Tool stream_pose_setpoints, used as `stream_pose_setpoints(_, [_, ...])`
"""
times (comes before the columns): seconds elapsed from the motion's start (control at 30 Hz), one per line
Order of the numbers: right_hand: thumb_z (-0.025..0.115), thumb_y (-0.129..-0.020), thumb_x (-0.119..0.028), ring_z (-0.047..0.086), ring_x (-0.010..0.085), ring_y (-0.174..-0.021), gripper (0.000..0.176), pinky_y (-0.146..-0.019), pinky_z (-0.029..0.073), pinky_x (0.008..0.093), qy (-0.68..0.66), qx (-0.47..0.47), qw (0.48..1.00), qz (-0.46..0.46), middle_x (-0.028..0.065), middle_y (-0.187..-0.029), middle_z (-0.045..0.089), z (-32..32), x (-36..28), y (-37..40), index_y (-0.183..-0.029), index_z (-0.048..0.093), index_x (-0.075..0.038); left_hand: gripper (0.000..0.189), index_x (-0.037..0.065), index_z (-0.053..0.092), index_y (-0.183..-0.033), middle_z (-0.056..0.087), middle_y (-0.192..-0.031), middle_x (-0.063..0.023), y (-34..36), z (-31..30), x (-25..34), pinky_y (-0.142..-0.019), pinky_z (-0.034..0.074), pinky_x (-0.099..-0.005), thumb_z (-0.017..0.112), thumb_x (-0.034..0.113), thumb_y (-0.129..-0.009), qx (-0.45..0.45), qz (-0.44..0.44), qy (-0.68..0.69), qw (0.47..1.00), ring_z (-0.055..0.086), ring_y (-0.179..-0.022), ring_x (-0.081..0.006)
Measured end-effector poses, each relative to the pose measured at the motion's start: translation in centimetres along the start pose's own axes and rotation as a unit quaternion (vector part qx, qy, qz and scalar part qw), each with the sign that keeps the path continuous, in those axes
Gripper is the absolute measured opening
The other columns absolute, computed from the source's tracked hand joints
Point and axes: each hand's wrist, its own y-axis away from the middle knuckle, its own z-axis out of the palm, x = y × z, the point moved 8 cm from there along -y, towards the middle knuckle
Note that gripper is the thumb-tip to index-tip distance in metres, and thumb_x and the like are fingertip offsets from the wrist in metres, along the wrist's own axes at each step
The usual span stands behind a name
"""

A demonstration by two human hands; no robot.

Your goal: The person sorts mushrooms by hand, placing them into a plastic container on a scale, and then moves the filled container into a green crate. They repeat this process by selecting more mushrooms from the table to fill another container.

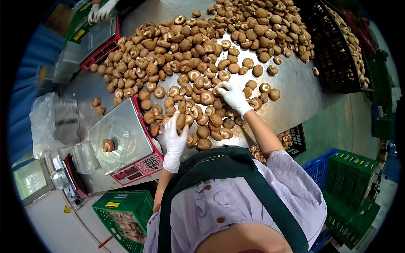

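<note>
Brown mushrooms (198,50) lie in a wide heap across a steel table (295,88). My left hand (175,137), in a white glove, is closed around a mushroom (181,121) near the table's front edge. My right hand (232,95), also gloved, rests on the heap with its fingers spread over several mushrooms. To the left of my left hand stands a scale (122,137) bearing a clear plastic tray with one mushroom (108,145) in it.
A second scale (99,42) stands at the far left, with another person's gloved hands (100,10) above it. A black crate (337,55) of mushrooms sits to the right. Clear bags and trays (55,122) lie at the left; green crates (126,215) stand below.
</note>
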Motion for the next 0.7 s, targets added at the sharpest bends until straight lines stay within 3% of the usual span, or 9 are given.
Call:
stream_pose_setpoints(0.1, [0.067, -0.077, -0.024, 0.064, 0.02, -0.083, 0.028, -0.075, 0.05, 0.0303, 0.009, -0.022, 1.0, 0.016, 0.0139, -0.089, 0.066, -0.2, 0.6, 0.8, -0.097, 0.065, -0.005, 0.058, 0.005, 0.047, -0.125, 0.055, -0.116, -0.0159, -0.2, 0.6, 1.1, -0.091, 0.041, -0.0382, 0.07, 0.01, -0.072, -0.008, 0.038, -0.014, 0.999, 0.052, -0.105, -0.0321])
stream_pose_setpoints(0.13, [0.07, -0.074, -0.026, 0.064, 0.0234, -0.084, 0.036, -0.079, 0.049, 0.0325, 0.064, 0.001, 0.995, -0.082, 0.0155, -0.095, 0.065, -0.3, -1.1, 1.3, -0.103, 0.063, -0.007, 0.058, 0.005, 0.047, -0.125, 0.055, -0.116, -0.0159, -0.4, 0.8, 1.2, -0.091, 0.041, -0.0382, 0.07, 0.01, -0.072, -0.007, 0.039, -0.013, 0.999, 0.052, -0.105, -0.0321])
stream_pose_setpoints(0.27, [0.075, -0.067, -0.027, 0.055, 0.0302, -0.093, 0.065, -0.084, 0.046, 0.0372, 0.26, -0.013, 0.939, -0.226, 0.0148, -0.104, 0.061, 2.2, -3.2, 2.6, -0.124, 0.049, -0.011, 0.064, 0.004, 0.041, -0.13, 0.053, -0.114, -0.0182, -1.8, 0.6, 1.2, -0.089, 0.042, -0.0388, 0.069, 0.012, -0.073, -0.01, -0.007, -0.003, 1.0, 0.053, -0.103, -0.0341])
stream_pose_setpoints(0.3, [0.072, -0.071, -0.025, 0.056, 0.0304, -0.089, 0.058, -0.082, 0.047, 0.0373, 0.271, 0.004, 0.933, -0.237, 0.0149, -0.102, 0.062, 2.5, -3.7, 2.7, -0.123, 0.05, -0.011, 0.066, 0.004, 0.038, -0.132, 0.053, -0.114, -0.0188, -2.2, 0.4, 1.3, -0.089, 0.043, -0.0391, 0.069, 0.012, -0.074, -0.012, -0.017, 0.001, 1.0, 0.053, -0.103, -0.0349])
stream_pose_setpoints(0.37, [0.068, -0.076, -0.023, 0.058, 0.0305, -0.092, 0.05, -0.084, 0.047, 0.0373, 0.264, -0.01, 0.954, -0.142, 0.0154, -0.104, 0.062, 2.3, -2.9, 1.9, -0.121, 0.052, -0.009, 0.069, 0.004, 0.035, -0.134, 0.051, -0.118, -0.0191, -2.6, 0.4, 1.0, -0.091, 0.042, -0.0381, 0.069, 0.013, -0.074, -0.029, -0.028, 0.004, 0.999, 0.051, -0.107, -0.0349])
stream_pose_setpoints(0.43, [0.062, -0.081, -0.025, 0.059, 0.031, -0.09, 0.04, -0.079, 0.047, 0.0378, 0.124, 0.038, 0.978, -0.163, 0.0177, -0.095, 0.062, 1.6, -2.0, 1.8, -0.116, 0.055, -0.007, 0.068, 0.002, 0.036, -0.133, 0.049, -0.122, -0.0194, -2.9, -0.1, 1.8, -0.095, 0.04, -0.0374, 0.069, 0.014, -0.074, -0.004, 0.022, 0.006, 1.0, 0.05, -0.111, -0.0343])
stream_pose_setpoints(0.53, [0.057, -0.087, -0.023, 0.062, 0.0196, -0.084, 0.034, -0.076, 0.048, 0.0306, -0.085, -0.003, 0.996, -0.025, 0.0125, -0.094, 0.065, 0.6, -0.5, 2.0, -0.113, 0.057, -0.002, 0.06, 0.001, 0.043, -0.127, 0.048, -0.125, -0.0194, -2.7, -0.6, 2.2, -0.097, 0.039, -0.0375, 0.069, 0.011, -0.074, 0.013, 0.032, 0.01, 0.999, 0.048, -0.115, -0.0334])
stream_pose_setpoints(0.6, [0.054, -0.09, -0.02, 0.057, 0.0101, -0.077, 0.032, -0.068, 0.047, 0.0254, -0.193, -0.048, 0.979, 0.047, 0.0055, -0.092, 0.064, 0.3, -0.6, 2.9, -0.114, 0.057, 0.001, 0.053, 0.0, 0.049, -0.121, 0.05, -0.124, -0.018, -2.6, -1.2, 3.2, -0.096, 0.041, -0.037, 0.07, 0.008, -0.073, 0.04, 0.052, 0.014, 0.998, 0.05, -0.113, -0.0317])
stream_pose_setpoints(0.7, [0.052, -0.091, -0.017, 0.057, 0.0084, -0.075, 0.029, -0.065, 0.047, 0.0232, -0.338, -0.068, 0.937, 0.066, 0.0054, -0.095, 0.064, 0.6, -0.5, 3.7, -0.113, 0.057, 0.001, 0.055, 0.001, 0.049, -0.121, 0.052, -0.122, -0.0163, -2.9, -1.1, 5.0, -0.096, 0.041, -0.0359, 0.072, 0.007, -0.071, 0.034, 0.069, 0.057, 0.995, 0.051, -0.113, -0.0302])
